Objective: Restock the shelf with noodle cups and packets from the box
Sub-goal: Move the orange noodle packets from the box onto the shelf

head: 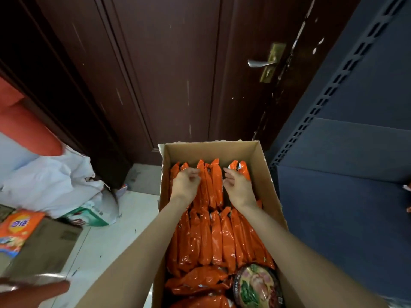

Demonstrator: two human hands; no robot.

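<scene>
Noodle bowl point(258, 285) nearest, orange noodle packets point(213, 236) on edge in cardboard box point(264, 174), long axes running away, left hand point(185, 182) and right hand point(236, 185) loosely curled, holding nothing.

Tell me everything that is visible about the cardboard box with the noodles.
The cardboard box is plain brown, open at the top, with a torn far edge. It stands on the pale floor before a dark door, beside a blue shelf unit. Inside, glossy orange noodle packets stand on edge in rows, some lie flat nearer the camera, and one noodle cup sits at the near right. The left hand and right hand reach into the far row, fingers curled among the packets.
</scene>
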